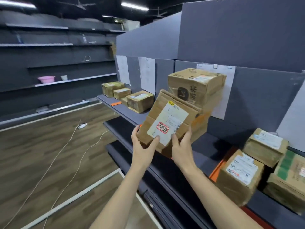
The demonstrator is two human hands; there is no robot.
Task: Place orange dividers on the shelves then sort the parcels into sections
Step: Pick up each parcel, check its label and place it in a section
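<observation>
Parcel (168, 123) is hanging tilted above the shelf (204, 142) edge, long axis pointing up-right toward the big box (196, 86), left hand (143, 146) and right hand (181, 146) both gripping its near end.

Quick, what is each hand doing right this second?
Left hand: grips the lower left corner of the flat cardboard parcel.
Right hand: grips the same parcel at its lower right edge.

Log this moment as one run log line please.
phase: sorting | left hand: grips flat brown cardboard parcel with white label | right hand: grips same parcel | parcel: held tilted above grey shelf
</observation>
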